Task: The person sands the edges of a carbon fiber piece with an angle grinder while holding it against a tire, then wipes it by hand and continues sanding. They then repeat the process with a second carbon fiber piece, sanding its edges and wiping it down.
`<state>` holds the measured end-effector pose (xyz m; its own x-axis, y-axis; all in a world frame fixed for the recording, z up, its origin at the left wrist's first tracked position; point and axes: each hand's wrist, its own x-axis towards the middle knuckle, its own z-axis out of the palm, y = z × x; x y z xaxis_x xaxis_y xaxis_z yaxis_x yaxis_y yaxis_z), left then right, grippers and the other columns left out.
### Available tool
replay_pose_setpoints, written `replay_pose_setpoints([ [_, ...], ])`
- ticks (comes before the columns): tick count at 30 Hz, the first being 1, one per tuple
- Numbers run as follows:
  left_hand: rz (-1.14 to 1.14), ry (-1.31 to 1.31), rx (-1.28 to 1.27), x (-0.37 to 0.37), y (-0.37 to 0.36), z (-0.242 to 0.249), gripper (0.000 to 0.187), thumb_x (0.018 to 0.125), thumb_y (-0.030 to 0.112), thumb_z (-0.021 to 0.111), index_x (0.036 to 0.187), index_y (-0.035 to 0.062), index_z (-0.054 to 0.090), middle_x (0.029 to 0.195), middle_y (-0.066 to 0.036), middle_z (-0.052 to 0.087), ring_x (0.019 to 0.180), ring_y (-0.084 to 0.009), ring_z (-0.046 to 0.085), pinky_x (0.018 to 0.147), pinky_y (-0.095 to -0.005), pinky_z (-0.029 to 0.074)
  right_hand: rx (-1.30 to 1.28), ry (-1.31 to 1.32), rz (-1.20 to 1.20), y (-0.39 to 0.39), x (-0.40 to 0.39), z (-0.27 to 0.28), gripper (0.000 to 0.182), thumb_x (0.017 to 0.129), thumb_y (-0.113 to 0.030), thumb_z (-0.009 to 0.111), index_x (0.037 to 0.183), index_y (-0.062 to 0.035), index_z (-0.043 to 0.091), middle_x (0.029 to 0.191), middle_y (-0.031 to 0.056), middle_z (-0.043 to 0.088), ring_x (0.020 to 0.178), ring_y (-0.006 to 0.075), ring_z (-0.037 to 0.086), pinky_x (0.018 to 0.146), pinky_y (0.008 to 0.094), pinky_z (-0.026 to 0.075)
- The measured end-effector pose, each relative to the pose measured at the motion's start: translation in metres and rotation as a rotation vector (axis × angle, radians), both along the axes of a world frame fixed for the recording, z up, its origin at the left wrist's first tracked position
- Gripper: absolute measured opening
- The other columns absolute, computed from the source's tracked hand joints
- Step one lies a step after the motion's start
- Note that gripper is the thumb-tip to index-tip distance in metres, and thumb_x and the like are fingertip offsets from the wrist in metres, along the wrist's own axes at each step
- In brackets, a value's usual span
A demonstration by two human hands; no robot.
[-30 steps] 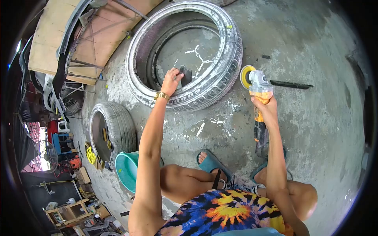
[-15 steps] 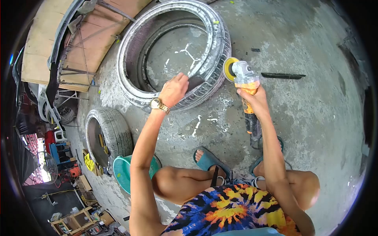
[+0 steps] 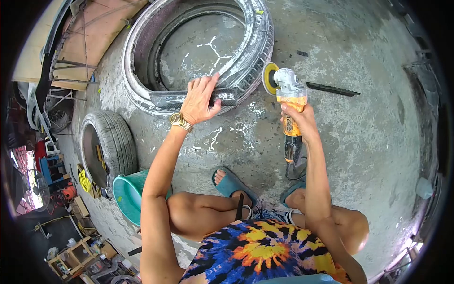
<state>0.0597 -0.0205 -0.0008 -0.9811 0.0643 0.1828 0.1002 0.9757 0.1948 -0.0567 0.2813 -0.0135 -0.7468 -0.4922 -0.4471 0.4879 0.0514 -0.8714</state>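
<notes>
A large dusty tire (image 3: 253, 61) lies on its side on the concrete floor. A dark rubber strip (image 3: 163, 99) lies along its near edge. My left hand (image 3: 200, 99), with a gold watch at the wrist, is over the strip's middle, fingers wrapped round it. My right hand (image 3: 301, 122) grips the yellow and black body of an angle grinder (image 3: 293, 94). The grinder's yellow disc (image 3: 270, 78) faces the tire tread, a small gap apart from it. Whether the disc spins cannot be made out.
A second tire (image 3: 120, 142) stands at the left beside a teal bucket (image 3: 127, 196). One dark strip (image 3: 331, 89) lies on the floor right of the grinder. Wooden panels (image 3: 94, 38) on a metal frame are at upper left. Tools and a wooden crate (image 3: 71, 258) lie at lower left.
The dark strip now lies lengthwise along the tire's near edge under my left hand. The view has shifted, so the tires and bucket appear further left. The grinder is still in my right hand.
</notes>
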Motion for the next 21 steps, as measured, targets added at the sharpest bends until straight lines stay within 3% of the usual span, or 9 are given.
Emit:
replay_pose_setpoints([
  [2,0.080,0.009,0.097,0.003,0.003,0.005,0.075,0.076,0.038,0.068,0.138,0.0023,0.043,0.114,-0.013,0.052,0.105,-0.0306,0.048,0.097,-0.0447,0.034,-0.003,0.016,0.007,0.000,-0.001,-0.001,0.039,0.080,-0.021,0.077,0.108,-0.0006,0.058,0.086,0.0061,0.062,0.068,0.0129,0.062,0.059,0.0279,0.053],
  [6,-0.004,-0.022,-0.088,0.011,-0.001,-0.003,0.082,0.072,0.037,0.076,0.137,0.0034,0.040,0.122,-0.011,0.049,0.115,-0.0304,0.046,0.102,-0.0470,0.030,0.004,0.054,0.003,-0.001,0.002,0.002,0.038,0.080,-0.020,0.077,0.108,-0.0011,0.058,0.086,0.0055,0.063,0.067,0.0129,0.063,0.059,0.0273,0.053],
  [7,-0.018,-0.018,-0.086,0.010,0.002,-0.002,0.085,0.068,0.027,0.080,0.140,0.0060,0.040,0.119,-0.010,0.050,0.114,-0.0291,0.048,0.103,-0.0482,0.030,-0.005,0.056,-0.006,-0.002,0.003,0.005,0.037,0.081,-0.019,0.077,0.108,-0.0014,0.059,0.086,0.0050,0.063,0.067,0.0127,0.063,0.058,0.0272,0.053],
  [10,-0.089,-0.117,-0.137,0.002,0.014,0.021,0.086,0.067,0.027,0.080,0.141,0.0069,0.040,0.119,-0.009,0.050,0.115,-0.0276,0.048,0.106,-0.0486,0.029,-0.010,0.059,-0.037,-0.005,0.005,0.007,0.036,0.081,-0.018,0.076,0.108,-0.0018,0.059,0.085,0.0043,0.063,0.066,0.0122,0.062,0.058,0.0270,0.052],
  [15,-0.112,0.019,0.103,-0.027,0.016,0.021,0.077,0.064,0.009,0.063,0.137,0.0040,0.041,0.116,-0.016,0.050,0.110,-0.0364,0.049,0.106,-0.0498,0.036,-0.035,0.115,-0.095,-0.004,0.008,0.003,0.035,0.081,-0.017,0.077,0.107,-0.0029,0.058,0.084,0.0041,0.063,0.065,0.0121,0.062,0.056,0.0277,0.052],
  [18,-0.058,0.001,0.247,-0.034,0.009,0.007,0.070,0.062,0.009,0.063,0.130,0.0028,0.045,0.116,-0.017,0.050,0.112,-0.0366,0.049,0.106,-0.0492,0.036,-0.012,0.188,-0.085,-0.002,0.010,0.000,0.036,0.080,-0.016,0.077,0.107,-0.0027,0.058,0.083,0.0041,0.063,0.065,0.0124,0.062,0.056,0.0279,0.052],
  [19,-0.051,0.052,0.276,-0.035,0.012,0.004,0.062,0.060,0.005,0.060,0.121,0.0024,0.049,0.115,-0.016,0.052,0.111,-0.0367,0.049,0.104,-0.0468,0.037,0.001,0.205,-0.093,-0.001,0.012,-0.001,0.037,0.079,-0.016,0.077,0.107,-0.0017,0.058,0.085,0.0049,0.064,0.066,0.0130,0.062,0.058,0.0279,0.053],
  [21,-0.032,0.117,0.260,-0.036,0.012,-0.007,0.053,0.064,0.005,0.062,0.116,0.0023,0.051,0.113,-0.015,0.053,0.108,-0.0365,0.050,0.102,-0.0464,0.038,0.027,0.238,-0.079,-0.002,0.017,-0.002,0.038,0.078,-0.015,0.077,0.108,-0.0014,0.057,0.087,0.0053,0.064,0.066,0.0131,0.063,0.059,0.0280,0.053],
])
